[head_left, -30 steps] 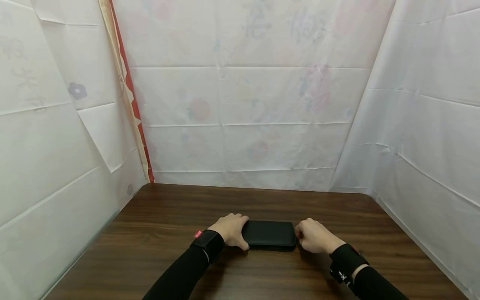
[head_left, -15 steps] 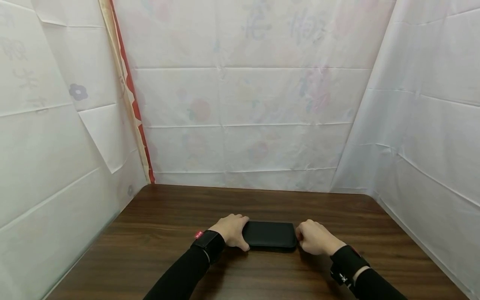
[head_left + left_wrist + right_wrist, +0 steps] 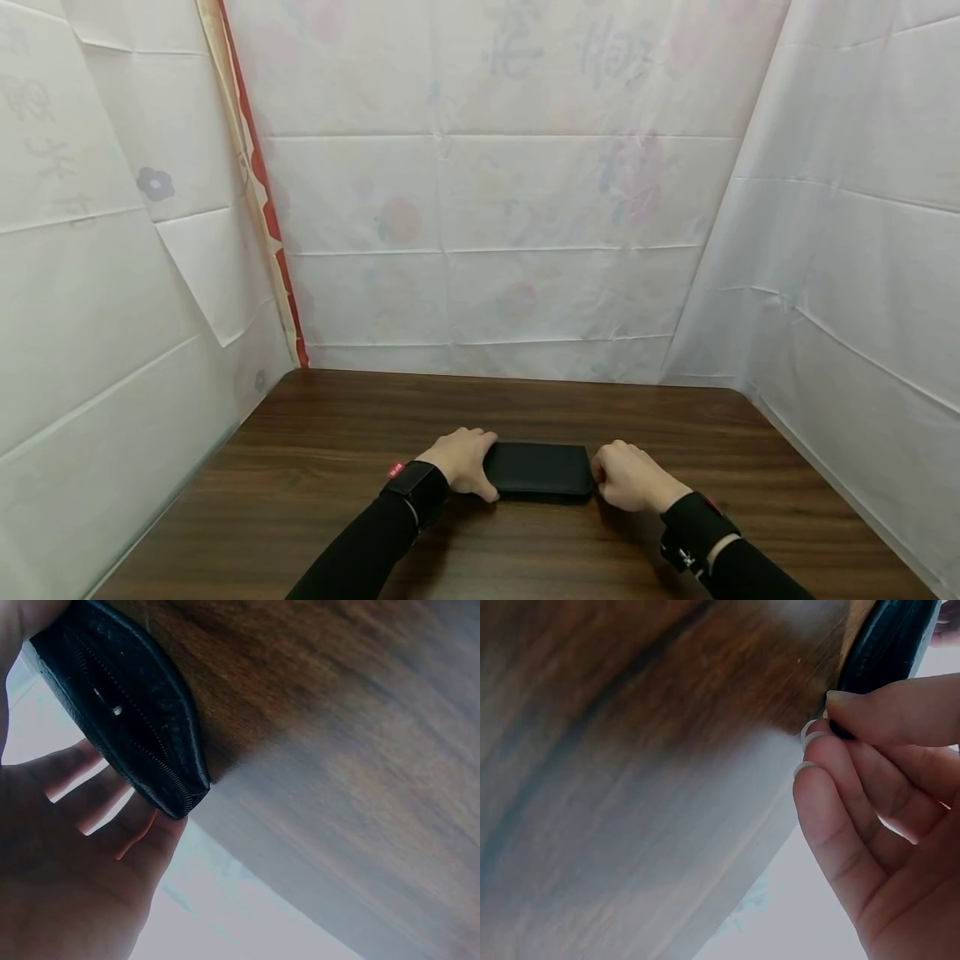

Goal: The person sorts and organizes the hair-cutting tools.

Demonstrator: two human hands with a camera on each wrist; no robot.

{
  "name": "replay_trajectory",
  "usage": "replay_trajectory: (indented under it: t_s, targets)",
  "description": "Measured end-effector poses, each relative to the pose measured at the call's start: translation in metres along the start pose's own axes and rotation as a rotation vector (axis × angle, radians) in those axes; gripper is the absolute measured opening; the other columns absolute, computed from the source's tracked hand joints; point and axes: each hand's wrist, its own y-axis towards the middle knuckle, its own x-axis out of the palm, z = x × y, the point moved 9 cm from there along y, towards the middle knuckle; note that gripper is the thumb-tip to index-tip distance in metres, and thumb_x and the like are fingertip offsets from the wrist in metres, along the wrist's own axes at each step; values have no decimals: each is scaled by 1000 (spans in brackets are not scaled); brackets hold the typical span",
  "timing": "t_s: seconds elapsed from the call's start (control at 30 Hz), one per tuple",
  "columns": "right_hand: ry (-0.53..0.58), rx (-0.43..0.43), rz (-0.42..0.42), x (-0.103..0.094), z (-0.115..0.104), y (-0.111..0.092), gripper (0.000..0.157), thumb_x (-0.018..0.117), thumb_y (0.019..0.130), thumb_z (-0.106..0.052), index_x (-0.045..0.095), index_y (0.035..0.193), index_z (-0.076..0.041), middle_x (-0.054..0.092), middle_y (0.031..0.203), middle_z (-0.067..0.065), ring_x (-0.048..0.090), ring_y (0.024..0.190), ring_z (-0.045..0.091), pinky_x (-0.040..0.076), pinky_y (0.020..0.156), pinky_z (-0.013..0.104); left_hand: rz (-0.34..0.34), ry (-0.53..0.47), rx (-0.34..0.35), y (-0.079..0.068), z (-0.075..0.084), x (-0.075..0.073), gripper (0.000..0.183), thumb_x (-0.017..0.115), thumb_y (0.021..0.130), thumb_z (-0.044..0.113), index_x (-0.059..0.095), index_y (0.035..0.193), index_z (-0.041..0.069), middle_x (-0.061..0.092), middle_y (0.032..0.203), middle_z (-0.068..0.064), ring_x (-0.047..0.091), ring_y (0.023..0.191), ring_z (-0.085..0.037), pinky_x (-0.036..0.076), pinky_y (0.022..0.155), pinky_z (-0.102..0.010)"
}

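Note:
A black zip-around wallet (image 3: 538, 471) lies flat on the brown wooden table (image 3: 360, 400). My left hand (image 3: 461, 462) grips its left end, with the thumb at the near edge and the fingers at the far edge. In the left wrist view, the wallet's side (image 3: 124, 712) gapes, showing zipper teeth and a small shiny bit inside. At the right end, my right hand (image 3: 630, 473) pinches a small dark tip (image 3: 841, 730) between thumb and fingers. Whether this tip is the zipper pull or the wallet's corner, I cannot tell.
White sheeting hangs behind the table as a back wall (image 3: 480, 208), and more covers the left side (image 3: 112, 333) and right side (image 3: 847, 292). A red-and-cream strip (image 3: 266, 200) runs down the back left corner.

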Motion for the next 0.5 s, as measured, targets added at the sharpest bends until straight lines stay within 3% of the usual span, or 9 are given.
replay_trajectory:
  t_s: [0.27, 0.5]
  targets:
    - [36, 11, -7, 0, 0, -2, 43, 55, 76, 11, 36, 60, -24, 19, 59, -11, 16, 52, 5, 16, 52, 27, 1, 0, 0, -1, 1, -1, 85, 87, 76, 45, 53, 147, 13, 57, 141, -8, 53, 128, -30, 47, 101, -48]
    - [34, 23, -9, 1, -1, -4, 39, 55, 76, 8, 41, 58, -24, 24, 56, -12, 20, 50, 4, 19, 50, 25, 2, 1, -5, 0, 1, 0, 85, 87, 75, 45, 53, 147, 14, 57, 140, -8, 53, 128, -30, 47, 101, -47]
